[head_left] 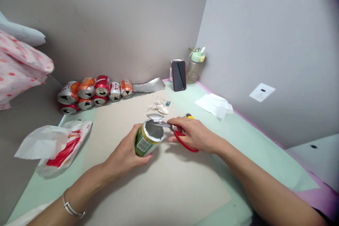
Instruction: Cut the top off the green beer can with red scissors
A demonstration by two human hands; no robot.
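Observation:
My left hand (126, 153) is wrapped round a green drink can (147, 140) whose top has been cut open, leaving a ragged rim. It holds the can tilted over a beige cardboard sheet (169, 180). My right hand (194, 135) grips red-handled scissors (177, 135); their blades lie at the can's open rim. A detached round can lid (155, 117) lies just behind the can. A silver bangle sits on my left wrist.
Several red and orange cans (95, 91) lie stacked against the back wall. A white and red plastic bag (57, 144) is at left, metal scraps (160, 107) mid-table, a phone (178, 75) and a water bottle (195, 65) in the corner, tissue (215, 105) at right.

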